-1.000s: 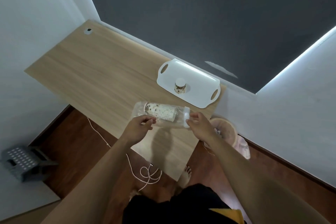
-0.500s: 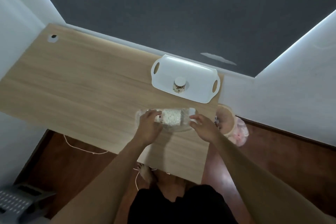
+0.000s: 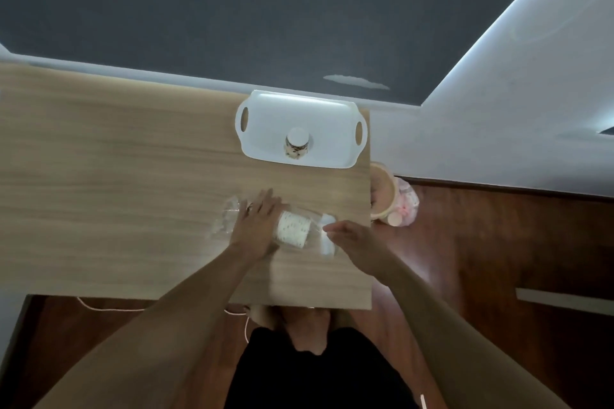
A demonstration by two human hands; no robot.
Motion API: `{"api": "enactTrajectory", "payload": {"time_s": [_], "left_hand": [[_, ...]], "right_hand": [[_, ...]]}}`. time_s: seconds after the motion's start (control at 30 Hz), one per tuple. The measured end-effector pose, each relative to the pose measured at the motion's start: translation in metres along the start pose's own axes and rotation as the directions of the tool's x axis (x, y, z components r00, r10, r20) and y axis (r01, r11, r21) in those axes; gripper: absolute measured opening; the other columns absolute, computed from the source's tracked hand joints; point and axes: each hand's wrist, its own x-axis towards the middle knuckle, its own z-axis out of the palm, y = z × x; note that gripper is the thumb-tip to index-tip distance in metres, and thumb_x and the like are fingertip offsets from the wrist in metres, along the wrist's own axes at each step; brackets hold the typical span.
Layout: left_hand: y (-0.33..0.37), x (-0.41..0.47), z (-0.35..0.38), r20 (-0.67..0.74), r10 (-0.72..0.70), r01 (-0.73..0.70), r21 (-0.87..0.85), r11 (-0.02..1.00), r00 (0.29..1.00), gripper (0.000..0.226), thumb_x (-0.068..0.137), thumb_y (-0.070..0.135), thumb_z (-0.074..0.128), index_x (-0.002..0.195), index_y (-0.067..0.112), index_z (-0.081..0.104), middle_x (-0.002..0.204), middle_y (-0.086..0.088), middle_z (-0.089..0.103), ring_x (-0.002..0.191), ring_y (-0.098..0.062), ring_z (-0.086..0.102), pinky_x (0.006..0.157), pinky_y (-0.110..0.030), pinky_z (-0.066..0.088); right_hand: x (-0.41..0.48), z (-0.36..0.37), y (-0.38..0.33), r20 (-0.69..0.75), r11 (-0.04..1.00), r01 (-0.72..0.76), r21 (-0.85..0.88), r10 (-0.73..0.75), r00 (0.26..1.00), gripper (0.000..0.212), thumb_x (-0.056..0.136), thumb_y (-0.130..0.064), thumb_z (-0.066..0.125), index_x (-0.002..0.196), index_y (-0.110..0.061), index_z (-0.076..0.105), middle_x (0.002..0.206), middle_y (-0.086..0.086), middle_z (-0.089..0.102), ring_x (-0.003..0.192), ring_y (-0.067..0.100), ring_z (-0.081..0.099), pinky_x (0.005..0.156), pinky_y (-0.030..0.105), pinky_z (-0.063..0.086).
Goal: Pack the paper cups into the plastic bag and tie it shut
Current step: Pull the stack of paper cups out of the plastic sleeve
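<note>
A clear plastic bag (image 3: pixel 223 222) lies on its side on the wooden table (image 3: pixel 116 176), with a stack of patterned paper cups (image 3: pixel 293 229) inside it. My left hand (image 3: pixel 257 226) lies flat on the bag's left half, fingers spread, covering part of the cups. At the bag's right end my right hand (image 3: pixel 352 239) pinches the white edge (image 3: pixel 327 236). One more patterned paper cup (image 3: pixel 296 144) stands upside down on the white tray (image 3: pixel 265 129) at the table's far right.
The table's right edge runs just past my right hand. Beyond that edge a round basket with a pink bag (image 3: pixel 393 199) stands on the dark wooden floor. A white cord (image 3: pixel 109 308) lies on the floor under the table's near edge.
My left hand has gone from pinching the bag's near side to lying flat on its left half. My right hand has stayed at the right end. The camera has swung to look squarely down.
</note>
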Motion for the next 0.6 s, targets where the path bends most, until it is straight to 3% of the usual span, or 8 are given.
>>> {"api": "enactTrajectory", "payload": {"time_s": [0.07,0.13,0.23,0.37,0.5,0.6], "left_hand": [[0.004,-0.004,-0.006,0.034,0.044,-0.043,-0.023,0.999,0.998,0.1,0.091,0.038,0.086,0.171,0.025,0.026,0.183,-0.005,0.019,0.171,-0.026,0.013,0.135,-0.057,0.007],[0.009,-0.01,-0.013,0.075,0.056,-0.051,-0.062,0.997,0.996,0.111,0.081,0.049,0.092,0.168,0.027,0.028,0.172,-0.001,0.037,0.163,-0.031,0.033,0.134,-0.055,0.014],[0.01,-0.019,-0.023,0.03,0.067,-0.062,-0.147,0.987,0.997,0.116,0.07,0.059,0.092,0.165,0.029,0.034,0.155,0.0,0.049,0.142,-0.03,0.054,0.123,-0.047,0.036],[0.012,-0.035,-0.043,-0.073,0.099,-0.111,-0.195,0.975,0.992,0.116,0.063,0.063,0.086,0.164,0.028,0.04,0.137,-0.001,0.05,0.123,-0.026,0.058,0.105,-0.042,0.048],[0.013,-0.049,-0.061,-0.134,0.096,-0.123,-0.215,0.969,0.986,0.113,0.063,0.062,0.086,0.163,0.03,0.044,0.131,0.0,0.048,0.118,-0.024,0.057,0.101,-0.04,0.048],[0.009,-0.059,-0.071,-0.152,0.067,-0.099,-0.211,0.972,0.986,0.111,0.066,0.066,0.088,0.162,0.032,0.044,0.131,-0.002,0.047,0.119,-0.025,0.057,0.099,-0.042,0.048]], "right_hand": [[-0.004,-0.001,0.002,-0.011,0.998,-0.032,0.057,0.032,0.999,0.019,0.109,-0.031,0.065,0.121,-0.03,0.079,0.107,-0.015,0.076,0.098,0.009,0.072,0.087,0.025,0.057],[-0.008,-0.004,0.001,-0.024,0.983,-0.078,0.169,0.083,0.996,0.017,0.111,-0.027,0.06,0.116,-0.026,0.076,0.116,-0.009,0.076,0.107,0.015,0.074,0.093,0.036,0.06],[-0.015,-0.013,-0.001,-0.076,0.975,-0.074,0.209,0.092,0.993,0.018,0.115,-0.02,0.051,0.118,-0.019,0.068,0.12,-0.008,0.074,0.099,0.012,0.075,0.082,0.036,0.063],[-0.016,-0.029,-0.002,-0.019,0.995,-0.069,0.078,0.07,0.997,0.019,0.11,-0.008,0.056,0.118,-0.014,0.073,0.098,0.002,0.073,0.071,0.003,0.069,0.06,0.024,0.054],[-0.003,-0.034,-0.014,0.074,0.998,-0.052,-0.041,0.055,0.996,0.019,0.104,0.0,0.052,0.11,0.008,0.068,0.085,0.009,0.059,0.072,0.017,0.052,0.06,0.029,0.044],[0.003,-0.025,-0.031,0.102,0.996,0.002,-0.085,0.007,0.995,0.025,0.102,0.003,0.051,0.093,0.0,0.075,0.074,0.003,0.061,0.064,0.013,0.05,0.059,0.029,0.041]]}}
